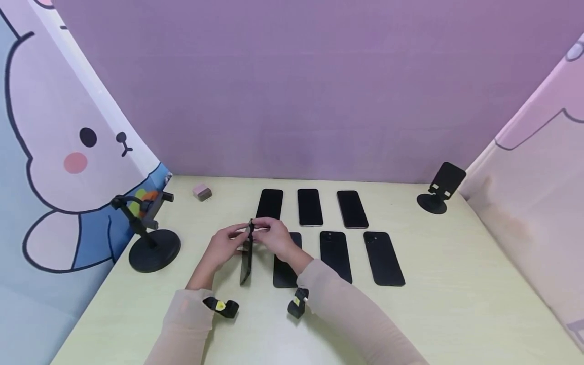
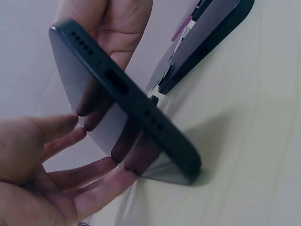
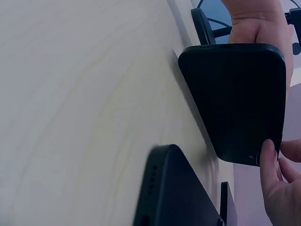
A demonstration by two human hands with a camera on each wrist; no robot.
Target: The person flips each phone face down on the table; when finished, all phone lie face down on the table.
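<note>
A dark phone (image 1: pixel 247 258) stands on its long edge, tilted, in front of me. My right hand (image 1: pixel 275 239) pinches its upper end, thumb on the dark back near the camera, as the right wrist view shows. On the screen side, my left hand (image 1: pixel 224 246) touches the glossy glass with extended fingertips (image 2: pixel 127 174). The phone's bottom edge (image 2: pixel 120 82), with port and speaker holes, faces the left wrist camera. Just right of it, under my right forearm, another phone (image 1: pixel 285 271) lies partly covered.
More phones lie in two rows, including a back-row phone (image 1: pixel 310 207) and a front-row phone (image 1: pixel 384 258) with its camera upward. A black stand (image 1: pixel 155 251) is at left, another stand (image 1: pixel 432 203) at back right. A small pinkish block (image 1: pixel 202 192) sits at back left.
</note>
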